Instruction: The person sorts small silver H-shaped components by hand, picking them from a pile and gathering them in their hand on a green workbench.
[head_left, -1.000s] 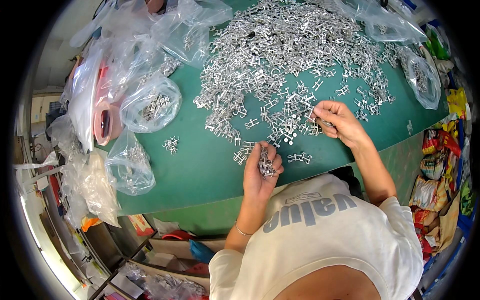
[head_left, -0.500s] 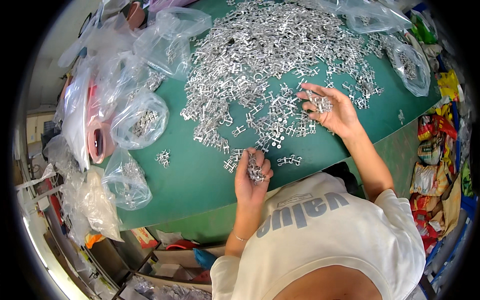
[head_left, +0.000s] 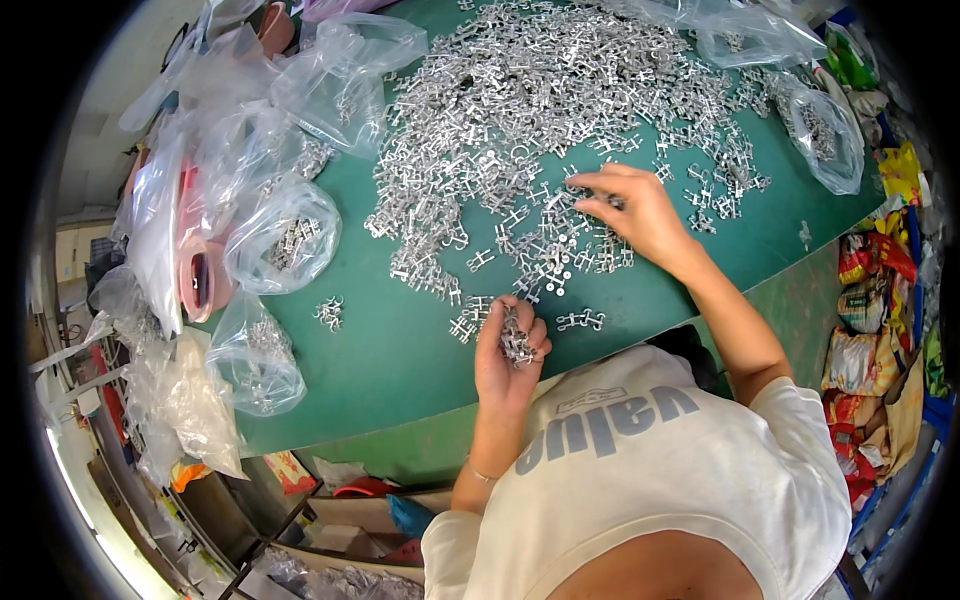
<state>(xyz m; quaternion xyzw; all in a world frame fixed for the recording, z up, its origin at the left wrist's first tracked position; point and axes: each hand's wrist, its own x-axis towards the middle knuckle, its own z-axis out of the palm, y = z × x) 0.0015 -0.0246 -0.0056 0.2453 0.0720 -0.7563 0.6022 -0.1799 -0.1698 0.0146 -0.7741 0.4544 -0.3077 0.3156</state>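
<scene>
My left hand (head_left: 505, 360), near the table's front edge, is palm up with its fingers curled round a handful of small silver metal hook-like pieces (head_left: 517, 345). A few similar loose pieces (head_left: 468, 325) lie just beyond its fingertips, and a short row of them (head_left: 581, 320) lies to its right. My right hand (head_left: 635, 208) is turned palm down over the near edge of the big heap (head_left: 560, 80). Its thumb and fingers are closed round several of the same pieces (head_left: 607, 198), partly hidden by the hand.
Clear plastic bags (head_left: 283, 235) holding metal pieces line the left side of the green table (head_left: 380, 370). Another bag (head_left: 825, 135) is at the far right. A small cluster (head_left: 329, 313) lies alone at the left. Colourful packages (head_left: 860, 300) are beyond the right edge.
My right hand has rolled from palm up to palm down and shifted slightly left, its fingers closing over the pieces. My left hand stays nearly still with its handful.
</scene>
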